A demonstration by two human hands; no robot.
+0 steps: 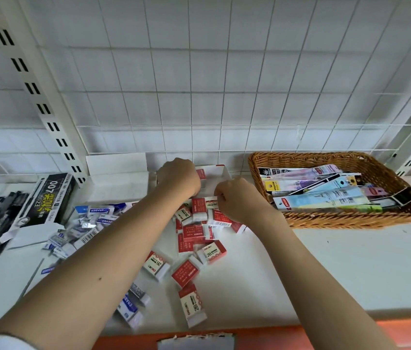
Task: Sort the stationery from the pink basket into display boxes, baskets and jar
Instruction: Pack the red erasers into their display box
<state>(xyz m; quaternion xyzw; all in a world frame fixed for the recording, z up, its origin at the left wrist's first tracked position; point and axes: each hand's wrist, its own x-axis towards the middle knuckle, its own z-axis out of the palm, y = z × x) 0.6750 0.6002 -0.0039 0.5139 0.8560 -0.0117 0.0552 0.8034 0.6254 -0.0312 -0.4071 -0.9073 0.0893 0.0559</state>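
**Red erasers lie just below your hands; the box sits just past them**

Your right hand [237, 200] pinches a red eraser [212, 203] at the top edge of the red pile [199, 233] — fingers curled on its right end, the eraser's long axis running left to right. The white box [218, 176] stands directly behind it, toward the wall, open side up. So the move ahead is short and goes away from you: lift, carry over the near wall of the box, set down.

Your left hand [179, 176] reaches into the box with its fingers curled down over the left part. Whether it grips an eraser there or only steadies the box, you cannot tell from here — the fingers are hidden behind the back of the hand.

Judging by the spread, the right hand is the nearer one to the pile: the red erasers fan out under and below its wrist, down toward the front edge of the surface [338, 274]. Most lie flat at mixed angles, so each will likely need a turn to line up with the box.

The blue erasers [98, 215] lie to the left, under your left forearm, with two strays [131, 303] near the front edge among the red ones — closer to the left hand. The wicker basket [300, 221] of long packets stands well to the right, and the black pen box [52, 198] far left.
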